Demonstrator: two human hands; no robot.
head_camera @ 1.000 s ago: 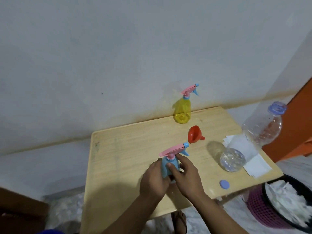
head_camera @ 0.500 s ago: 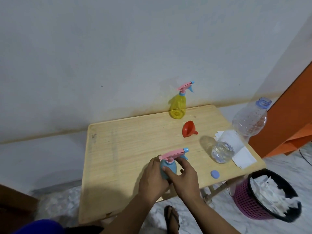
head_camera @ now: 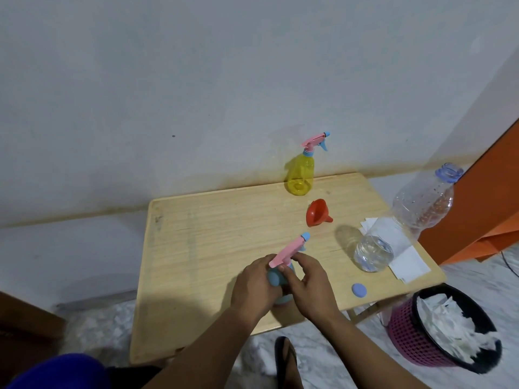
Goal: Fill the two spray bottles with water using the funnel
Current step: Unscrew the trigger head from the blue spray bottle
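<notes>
A blue spray bottle (head_camera: 276, 279) with a pink trigger head (head_camera: 289, 249) stands near the front of the wooden table (head_camera: 213, 231). My left hand (head_camera: 254, 287) wraps its body. My right hand (head_camera: 307, 282) pinches the neck just under the pink head, which is tilted. A yellow spray bottle (head_camera: 300, 175) with a pink head stands upright at the table's back edge by the wall. An orange funnel (head_camera: 317, 213) lies on its side between the two bottles. A large clear water bottle (head_camera: 404, 220), uncapped, stands at the right with water in its base.
A blue cap (head_camera: 359, 290) lies near the table's front right edge. White papers (head_camera: 398, 251) sit under the water bottle. A pink bin (head_camera: 438, 329) with crumpled paper stands on the floor to the right. An orange cabinet (head_camera: 488, 200) is at the far right.
The pink trigger head has turned and tilted up under my right fingers. The camera view has shifted, and my hands stay on the blue bottle.
</notes>
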